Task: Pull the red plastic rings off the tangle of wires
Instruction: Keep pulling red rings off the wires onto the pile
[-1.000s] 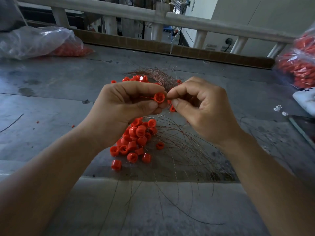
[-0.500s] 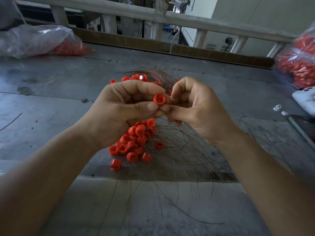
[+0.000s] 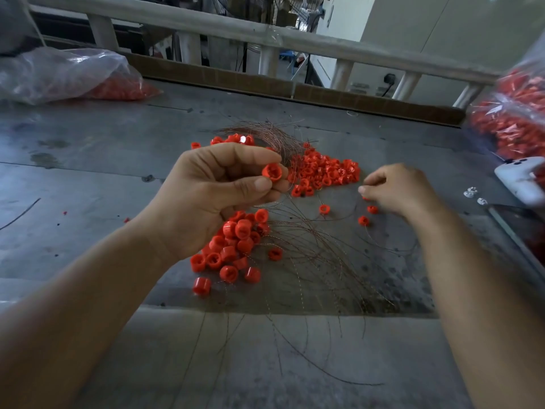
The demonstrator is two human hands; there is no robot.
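The left hand (image 3: pixel 206 196) is pinching a short, round red plastic ring (image 3: pixel 272 172) over thin coppery wires (image 3: pixel 309 249); the right hand (image 3: pixel 404 190) is hovering, fingers curled, above the scuffed grey table (image 3: pixel 88 160), its hold unclear.

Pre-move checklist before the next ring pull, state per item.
1. Grip: left hand holds a red ring between thumb and fingers: ok.
2. Ring clear of wire: cannot tell; strands of the tangle of wires run close behind it.
3. Other hand free: cannot tell; right hand has its fingers curled low over the table, and what they pinch is hidden.
4. Drop spot: far pile of rings lies just beyond the left hand, looks reachable: ok.
5. More work on hand: near pile of rings lies at the wires below the left hand: ok; whether threaded, cannot tell.
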